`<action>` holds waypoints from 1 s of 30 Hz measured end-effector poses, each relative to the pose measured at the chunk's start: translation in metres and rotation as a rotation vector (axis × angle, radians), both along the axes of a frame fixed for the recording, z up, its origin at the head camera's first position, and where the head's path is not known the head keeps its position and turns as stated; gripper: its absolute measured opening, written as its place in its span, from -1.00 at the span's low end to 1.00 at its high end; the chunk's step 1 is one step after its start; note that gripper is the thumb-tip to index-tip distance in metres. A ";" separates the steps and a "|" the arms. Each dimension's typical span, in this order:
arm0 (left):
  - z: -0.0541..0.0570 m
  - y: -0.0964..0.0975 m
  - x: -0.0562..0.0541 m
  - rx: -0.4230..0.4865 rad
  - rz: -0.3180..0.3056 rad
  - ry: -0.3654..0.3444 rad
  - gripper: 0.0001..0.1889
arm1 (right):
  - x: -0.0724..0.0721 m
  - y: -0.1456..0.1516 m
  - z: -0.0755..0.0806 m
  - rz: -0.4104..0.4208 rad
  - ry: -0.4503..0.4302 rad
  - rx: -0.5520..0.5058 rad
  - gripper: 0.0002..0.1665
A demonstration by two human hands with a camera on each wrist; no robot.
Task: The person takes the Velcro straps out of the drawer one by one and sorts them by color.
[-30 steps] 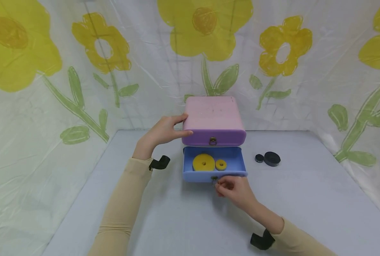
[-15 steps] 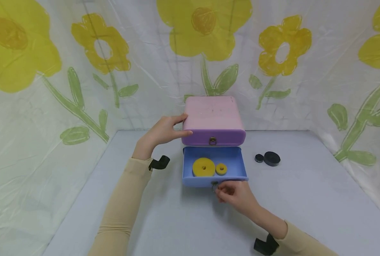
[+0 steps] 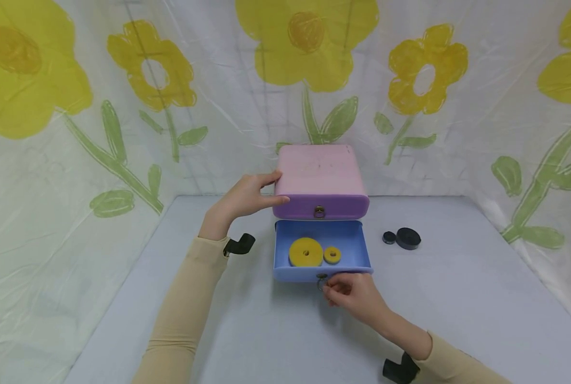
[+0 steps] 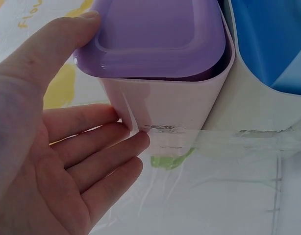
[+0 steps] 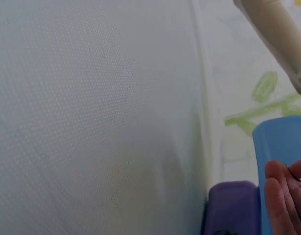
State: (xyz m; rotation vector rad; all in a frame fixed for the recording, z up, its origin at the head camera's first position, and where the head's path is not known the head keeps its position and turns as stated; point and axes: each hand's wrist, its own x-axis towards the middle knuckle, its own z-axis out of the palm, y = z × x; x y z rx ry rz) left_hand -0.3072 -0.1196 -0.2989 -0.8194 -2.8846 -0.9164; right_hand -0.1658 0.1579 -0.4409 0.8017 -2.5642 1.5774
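A small two-tier cabinet with a pink top (image 3: pixel 320 170) stands at the back middle of the table. Its purple upper drawer (image 3: pixel 297 207) is nearly closed. The blue lower drawer (image 3: pixel 295 274) is pulled out and holds a large yellow disc (image 3: pixel 297 253) and a smaller yellow ring (image 3: pixel 327 256). My left hand (image 3: pixel 242 200) rests on the cabinet's left front corner, thumb on the purple drawer's edge, fairly straight fingertips touching the side in the left wrist view. My right hand (image 3: pixel 359 298) pinches the blue drawer's ring pull (image 3: pixel 320 284).
Right of the cabinet, a large black disc (image 3: pixel 408 238) and a smaller one (image 3: pixel 388 238) lie side by side on the pale table (image 3: pixel 266 341). A white sheet (image 3: pixel 247 133) with painted flowers hangs behind and along the sides.
The right hand has drawn the blue drawer a little farther out towards me, mostly in the first half second. The yellow pieces came along with it. My left hand has stayed put.
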 end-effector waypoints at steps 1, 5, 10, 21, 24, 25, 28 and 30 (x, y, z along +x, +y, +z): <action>0.000 0.000 0.000 0.001 0.001 -0.001 -0.09 | 0.000 0.000 0.000 0.000 -0.001 0.002 -0.87; 0.000 0.000 0.000 -0.001 0.005 -0.005 -0.08 | 0.000 0.001 0.002 0.002 -0.007 0.014 -0.85; 0.001 0.001 0.001 0.001 0.003 -0.015 -0.08 | 0.002 0.004 0.007 0.013 0.013 0.050 -0.82; 0.000 0.000 0.001 0.009 0.002 -0.001 -0.09 | 0.001 0.020 0.035 -0.058 0.186 -0.043 -0.84; 0.000 0.000 0.001 0.010 -0.001 -0.002 -0.09 | -0.003 0.024 0.044 -0.075 0.229 -0.055 -0.87; 0.000 0.000 0.001 0.010 -0.002 -0.002 -0.09 | -0.004 0.025 0.046 -0.079 0.244 -0.051 -0.89; 0.000 0.000 0.001 0.011 -0.002 -0.002 -0.09 | -0.010 0.028 0.054 -0.091 0.261 -0.029 -0.92; 0.000 0.000 0.002 0.012 -0.003 -0.003 -0.09 | -0.016 0.029 0.057 -0.096 0.272 -0.002 -0.93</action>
